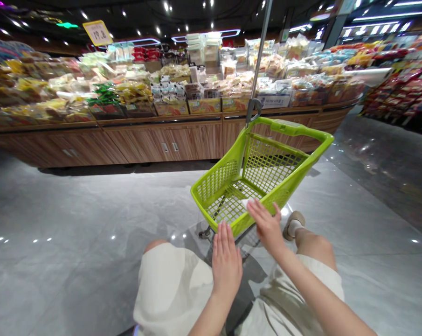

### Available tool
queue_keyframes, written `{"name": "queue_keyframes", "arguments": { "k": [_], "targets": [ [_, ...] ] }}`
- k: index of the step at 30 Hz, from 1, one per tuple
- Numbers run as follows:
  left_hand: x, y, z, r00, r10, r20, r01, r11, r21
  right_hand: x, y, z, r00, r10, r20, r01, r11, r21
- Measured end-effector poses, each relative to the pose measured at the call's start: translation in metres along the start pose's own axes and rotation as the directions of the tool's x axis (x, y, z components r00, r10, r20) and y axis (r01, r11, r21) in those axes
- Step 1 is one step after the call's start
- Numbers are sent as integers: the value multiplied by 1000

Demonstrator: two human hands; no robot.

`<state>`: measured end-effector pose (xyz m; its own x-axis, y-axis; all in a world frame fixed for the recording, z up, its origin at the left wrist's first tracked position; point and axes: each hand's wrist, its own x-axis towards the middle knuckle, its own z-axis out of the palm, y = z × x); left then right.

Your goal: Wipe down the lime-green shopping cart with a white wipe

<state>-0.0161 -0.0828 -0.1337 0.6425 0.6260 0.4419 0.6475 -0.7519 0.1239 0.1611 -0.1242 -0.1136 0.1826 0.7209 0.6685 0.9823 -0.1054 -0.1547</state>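
Observation:
A bright green shopping cart (259, 122) with a latticed plastic basket stands in front of my knees, and nothing shows inside the basket. My left hand (227, 261) has its fingers stretched out and close together, the tips at the near corner of the basket rim; whether they press on it I cannot tell. Over the right-hand near side of the rim, my right hand (267, 227) holds a small white tissue (245, 202) at its fingertips. Part of the tissue is hidden by the fingers.
Behind the cart runs a long wooden display counter (162, 140) heaped with packaged snacks. A grey pole (261, 51) rises behind the cart's handle. A price sign (98, 32) reads 19.8. Glossy grey tiles (74, 219) cover the floor. More shelves (399, 88) stand at right.

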Motion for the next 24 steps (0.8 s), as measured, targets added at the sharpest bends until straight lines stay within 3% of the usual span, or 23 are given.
{"name": "queue_keyframes", "arguments": {
  "k": [3, 5, 9, 12, 19, 24],
  "targets": [
    [0, -3, 0, 1000, 12, 3, -12, 1000, 19, -9, -34, 8, 969, -234, 81, 228, 970, 83],
    [0, -6, -1, 1000, 20, 12, -21, 999, 24, -8, -20, 6, 962, -259, 91, 253, 965, 73],
    [1, -10, -1, 999, 28, 22, -29, 999, 19, 7, 55, -7, 1000, -29, -4, 29, 998, -56],
    [4, -13, -1, 999, 40, 4, -40, 999, 17, 14, 87, -10, 996, 80, -33, -82, 993, -86],
    [13, -36, -4, 998, 28, -52, -28, 1000, 12, 14, 60, 11, 990, 122, -68, -125, 991, -39],
    [10, -50, -16, 996, -42, -78, 45, 998, 41, 14, 41, 11, 995, 93, -44, -96, 993, -70]
  ]
}}
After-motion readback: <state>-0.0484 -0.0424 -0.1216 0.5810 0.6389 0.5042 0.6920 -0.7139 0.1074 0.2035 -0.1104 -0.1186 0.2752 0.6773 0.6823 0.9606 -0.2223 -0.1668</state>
